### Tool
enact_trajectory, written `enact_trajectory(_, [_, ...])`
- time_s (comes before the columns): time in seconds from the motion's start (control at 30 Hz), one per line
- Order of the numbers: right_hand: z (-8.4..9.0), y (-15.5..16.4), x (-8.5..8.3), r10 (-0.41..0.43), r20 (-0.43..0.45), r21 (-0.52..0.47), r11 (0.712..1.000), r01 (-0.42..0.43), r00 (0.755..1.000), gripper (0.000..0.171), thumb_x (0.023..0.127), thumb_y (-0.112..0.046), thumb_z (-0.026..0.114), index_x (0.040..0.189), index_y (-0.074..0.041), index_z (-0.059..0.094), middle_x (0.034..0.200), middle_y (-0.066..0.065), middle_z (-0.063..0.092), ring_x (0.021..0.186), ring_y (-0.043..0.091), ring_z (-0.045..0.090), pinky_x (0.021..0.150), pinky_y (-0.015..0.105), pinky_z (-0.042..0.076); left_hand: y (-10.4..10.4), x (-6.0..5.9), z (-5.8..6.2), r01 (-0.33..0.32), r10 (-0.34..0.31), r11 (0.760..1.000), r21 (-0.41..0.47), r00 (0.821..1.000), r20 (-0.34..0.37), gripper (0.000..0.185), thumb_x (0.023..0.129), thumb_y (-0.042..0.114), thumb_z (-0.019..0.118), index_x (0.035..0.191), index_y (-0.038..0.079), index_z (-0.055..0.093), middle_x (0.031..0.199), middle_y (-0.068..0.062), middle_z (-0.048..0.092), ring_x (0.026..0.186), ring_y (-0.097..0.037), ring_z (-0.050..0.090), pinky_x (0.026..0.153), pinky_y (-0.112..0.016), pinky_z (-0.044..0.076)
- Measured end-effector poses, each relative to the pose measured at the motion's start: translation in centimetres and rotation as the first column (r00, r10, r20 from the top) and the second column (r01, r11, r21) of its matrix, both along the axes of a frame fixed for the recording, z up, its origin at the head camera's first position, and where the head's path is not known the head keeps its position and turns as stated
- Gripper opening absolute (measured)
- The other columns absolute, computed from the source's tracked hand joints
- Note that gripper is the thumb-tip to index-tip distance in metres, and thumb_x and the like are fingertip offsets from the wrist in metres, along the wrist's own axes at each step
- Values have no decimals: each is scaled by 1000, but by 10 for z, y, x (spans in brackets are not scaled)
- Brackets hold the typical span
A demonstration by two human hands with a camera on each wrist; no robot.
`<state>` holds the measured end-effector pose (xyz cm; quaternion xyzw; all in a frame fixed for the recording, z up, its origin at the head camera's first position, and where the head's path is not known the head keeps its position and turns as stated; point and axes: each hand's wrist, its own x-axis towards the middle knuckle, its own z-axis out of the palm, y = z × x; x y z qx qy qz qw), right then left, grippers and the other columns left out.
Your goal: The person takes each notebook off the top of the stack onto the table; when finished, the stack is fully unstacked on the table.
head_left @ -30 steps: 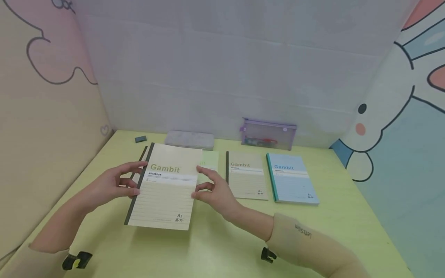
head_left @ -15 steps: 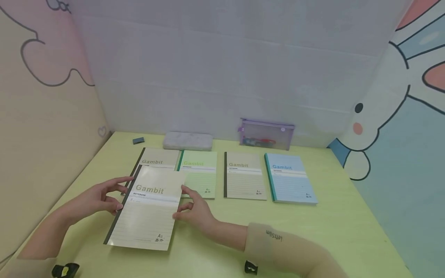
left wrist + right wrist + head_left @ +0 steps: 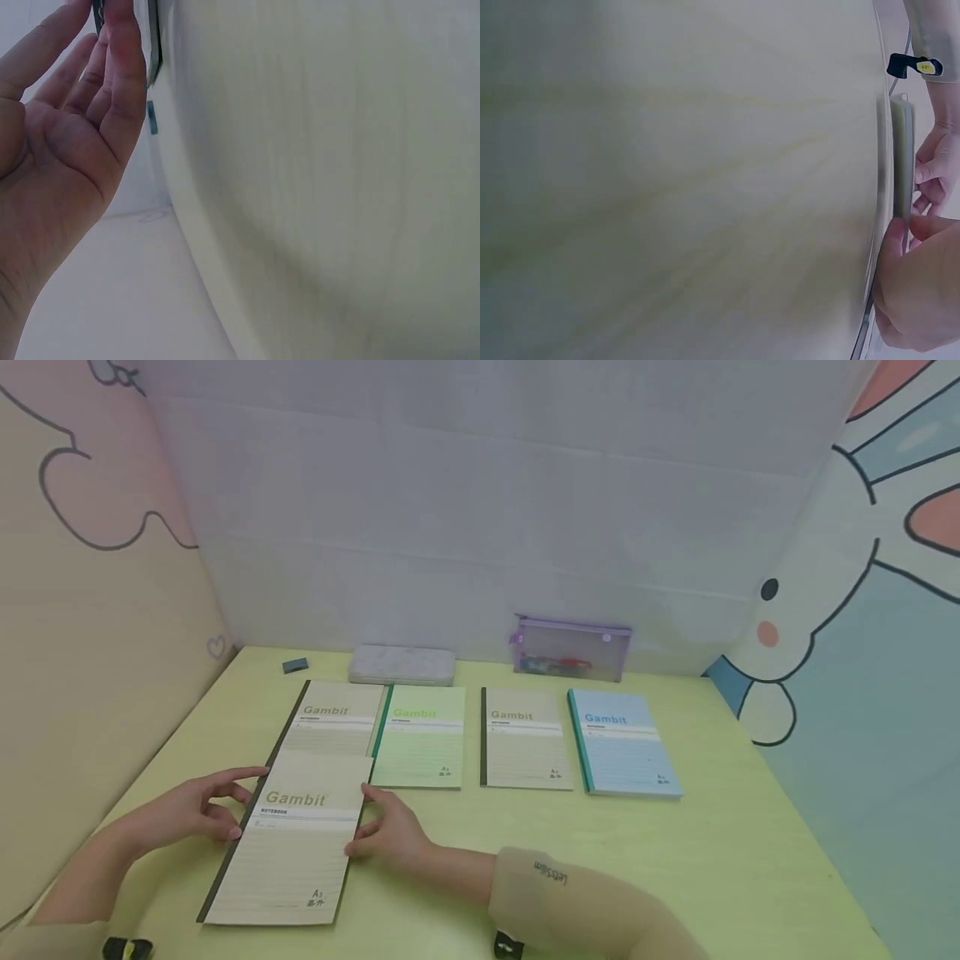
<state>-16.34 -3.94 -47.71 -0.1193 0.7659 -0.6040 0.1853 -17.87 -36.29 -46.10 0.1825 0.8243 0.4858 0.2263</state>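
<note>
A beige notebook (image 3: pixel 285 839) lies at about 7 o'clock on the yellow-green counter (image 3: pixel 675 860), its dark spine toward the left and its top edge overlapping the bottom of a second beige notebook (image 3: pixel 333 718) behind it. The left hand (image 3: pixel 187 810) meets the spine side, fingertips pinching that edge in a narrow grip; the left wrist view shows the fingers (image 3: pixel 112 82) lying nearly straight along the book's side. The right hand (image 3: pixel 390 831) holds the opposite long edge, thumb and fingers curled around it, and the right wrist view shows the fingers (image 3: pixel 922 300) wrapped on the book's edge (image 3: pixel 901 157). Toward 12 o'clock runs a row of notebooks: the second beige one, a green notebook (image 3: pixel 420 735) just beside it, another beige notebook (image 3: pixel 523 737) a little apart, and a blue notebook (image 3: pixel 621 742) at 2 o'clock. Behind them by the wall lie a grey case (image 3: pixel 401 665), a clear purple-trimmed pouch (image 3: pixel 572 649), and a small dark eraser (image 3: pixel 295 666) at 11 o'clock.
</note>
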Motion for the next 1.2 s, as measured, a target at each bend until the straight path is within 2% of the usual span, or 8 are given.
enact_trajectory(0.1, [0,-5,2,38,-2,70,997,-38,999,85,68,6,79,142,-5,39,122,-1,51,67,5,64,60,16,48,-9,1,-5,25,-25,1000,-8,999,19,79,84,11,68,147,3,22,114,-22,47,84,-26,68,73,-25,51])
enact_trajectory(0.17, [1,-6,1,95,-35,144,986,-90,995,83,70,2,80,142,-5,39,116,-2,56,64,3,63,61,14,47,-14,1,-8,36,-35,999,-13,999,36,78,85,10,68,147,3,22,113,-21,49,84,-25,68,74,-24,51])
enact_trajectory(0.33, [12,-5,-1,267,-110,320,921,-220,957,75,76,-10,78,141,-6,41,100,-4,59,56,0,57,57,13,45,-25,0,-11,96,-97,995,23,994,41,74,85,5,65,147,4,23,109,-19,54,82,-24,67,72,-25,52])
enact_trajectory(0.53, [16,0,-1,375,-111,415,859,-300,920,68,81,-14,75,141,-10,44,111,-5,53,50,1,53,51,13,45,-29,1,-12,166,-177,981,104,978,107,74,84,-2,63,146,5,23,109,-21,55,77,-23,67,73,-29,54])
enact_trajectory(0.67, [18,3,-1,396,-105,409,853,-323,912,66,83,-12,73,141,-9,43,115,-4,53,49,2,53,49,14,45,-27,3,-10,193,-211,973,130,966,148,75,84,-2,62,146,3,21,109,-22,54,75,-23,67,72,-32,55])
enact_trajectory(0.87, [18,5,0,412,-105,413,846,-337,905,62,84,-11,71,140,-10,45,122,-2,51,51,1,52,49,15,46,-22,3,-6,212,-222,974,83,965,137,73,83,-2,64,144,2,25,102,-19,52,70,-20,66,67,-31,56])
enact_trajectory(1.07, [20,5,1,427,-92,418,836,-355,899,55,85,-12,69,136,-7,50,125,-1,47,54,0,52,52,14,47,-16,2,-2,187,-189,982,29,970,153,69,81,-3,64,141,2,31,97,-15,49,60,-11,57,59,-24,52])
enact_trajectory(1.2, [20,5,2,414,-78,407,844,-350,907,53,85,-12,69,135,-7,52,122,-2,47,53,1,52,52,14,46,-14,2,0,159,-151,987,-33,973,172,66,81,0,65,140,2,34,98,-15,47,60,-10,55,56,-24,51])
